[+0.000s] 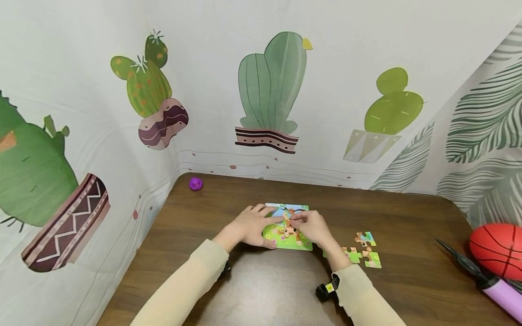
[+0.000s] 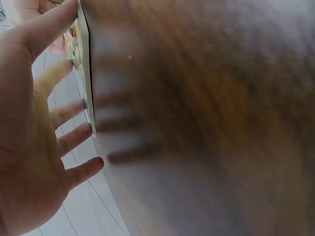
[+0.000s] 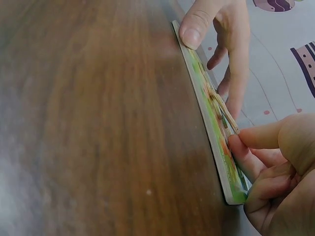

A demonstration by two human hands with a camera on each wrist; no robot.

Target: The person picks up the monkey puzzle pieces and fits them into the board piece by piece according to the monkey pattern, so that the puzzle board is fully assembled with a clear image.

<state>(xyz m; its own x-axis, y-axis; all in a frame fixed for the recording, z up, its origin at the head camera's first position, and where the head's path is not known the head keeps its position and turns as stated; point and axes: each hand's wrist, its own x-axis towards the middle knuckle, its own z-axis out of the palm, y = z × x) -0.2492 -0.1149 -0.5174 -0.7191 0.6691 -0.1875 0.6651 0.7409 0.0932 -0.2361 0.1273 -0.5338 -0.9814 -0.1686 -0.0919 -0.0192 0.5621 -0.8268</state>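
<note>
A jigsaw puzzle board [image 1: 291,246] with a monkey on a green and blue background lies flat on the table in front of me. My left hand [image 1: 253,225] rests along its left side, fingers spread and fairly straight; in the right wrist view its thumb [image 3: 192,34] presses the near edge. Over the board's right half, my right hand [image 1: 316,228] pinches a puzzle piece [image 3: 227,115] between thumb and fingertips. That piece is tilted, one edge raised above the board; its picture is mostly hidden. Several loose puzzle pieces [image 1: 363,256] lie right of the board, partly behind my right forearm.
The brown wooden table [image 1: 408,226] backs onto a cactus-print cloth [image 1: 326,90]. A small purple ring-shaped object [image 1: 195,183] sits at the far left corner. On the right are a red ball [image 1: 497,251] and a purple and black pump [image 1: 503,294].
</note>
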